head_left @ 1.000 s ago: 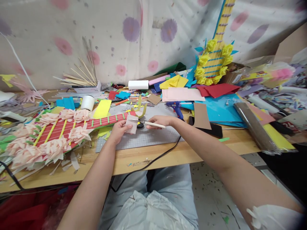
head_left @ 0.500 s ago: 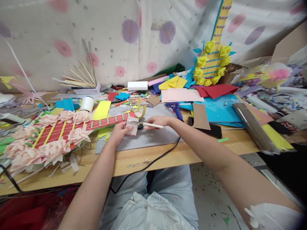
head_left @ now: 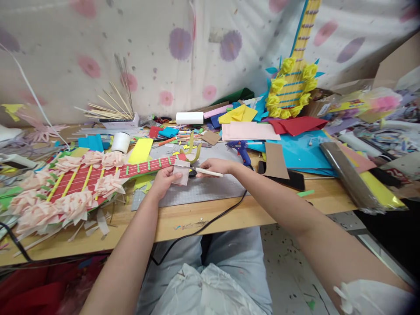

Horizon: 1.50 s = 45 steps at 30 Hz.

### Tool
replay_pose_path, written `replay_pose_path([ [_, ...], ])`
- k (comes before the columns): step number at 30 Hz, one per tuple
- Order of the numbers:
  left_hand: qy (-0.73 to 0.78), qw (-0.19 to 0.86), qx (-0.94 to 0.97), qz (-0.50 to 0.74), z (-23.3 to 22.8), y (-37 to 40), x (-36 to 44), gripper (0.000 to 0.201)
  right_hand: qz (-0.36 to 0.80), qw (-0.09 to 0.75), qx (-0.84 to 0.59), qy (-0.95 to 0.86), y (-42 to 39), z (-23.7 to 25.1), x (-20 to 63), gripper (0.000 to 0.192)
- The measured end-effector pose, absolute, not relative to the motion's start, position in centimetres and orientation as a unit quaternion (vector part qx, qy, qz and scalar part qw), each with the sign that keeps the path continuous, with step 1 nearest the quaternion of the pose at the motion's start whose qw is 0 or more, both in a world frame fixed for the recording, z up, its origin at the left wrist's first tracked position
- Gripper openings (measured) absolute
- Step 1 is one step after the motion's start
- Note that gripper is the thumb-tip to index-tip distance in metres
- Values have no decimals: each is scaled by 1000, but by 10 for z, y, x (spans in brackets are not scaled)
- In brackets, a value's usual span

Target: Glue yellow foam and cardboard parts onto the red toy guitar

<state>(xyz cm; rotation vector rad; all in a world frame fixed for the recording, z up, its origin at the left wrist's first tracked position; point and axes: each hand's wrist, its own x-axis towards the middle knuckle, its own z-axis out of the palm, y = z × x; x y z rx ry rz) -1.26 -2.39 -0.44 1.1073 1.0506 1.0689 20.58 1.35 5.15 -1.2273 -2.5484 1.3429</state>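
Observation:
My left hand (head_left: 165, 180) pinches a small, pale pinkish-grey piece of folded paper (head_left: 180, 172) upright between thumb and fingers. My right hand (head_left: 213, 166) is closed on a slim white stick-like tool (head_left: 210, 172) with a dark tip pointing at the paper's right edge; its exact kind is unclear. A small black rounded object (head_left: 192, 173) shows between the hands. Behind the paper lies the red neck of a paper guitar (head_left: 147, 166), its body ringed with pale pink paper flowers (head_left: 74, 205). Olive-green curled strips (head_left: 197, 151) stick up at the neck's end.
A blue glue gun (head_left: 242, 152) lies on the grey cutting mat (head_left: 210, 192), its black cable (head_left: 216, 215) running over the table edge. A phone (head_left: 297, 181) sits partly under brown card (head_left: 277, 161). A yellow-flowered paper guitar (head_left: 292, 87) stands behind paper sheets. Wooden sticks (head_left: 111, 111) fill a box.
The white tool and right hand have shifted very slightly against the paper. The whole view has moved a little; the left hand still holds the paper.

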Motion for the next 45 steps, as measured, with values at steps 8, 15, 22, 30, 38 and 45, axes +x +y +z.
replay_pose_path([
  [8, 451, 593, 476, 467, -5, -25, -13, 39, 455, 42, -395, -797, 10, 54, 212, 42],
  [15, 466, 567, 454, 505, -3, -26, -8, 41, 460, 364, -424, -690, 8, 61, 260, 43],
  [22, 462, 553, 420, 551, -6, -22, -8, 38, 206, 148, -701, -666, 20, 37, 267, 32],
  [30, 432, 551, 436, 565, 8, -24, 0, 40, 49, -19, -720, -692, 28, 31, 249, 39],
  [38, 428, 463, 466, 621, 47, 2, 11, 29, 92, 27, -691, -716, 27, 64, 244, 28],
  [45, 383, 481, 523, 591, 70, 9, 46, 25, 523, 357, -330, -700, 4, 67, 228, 47],
])
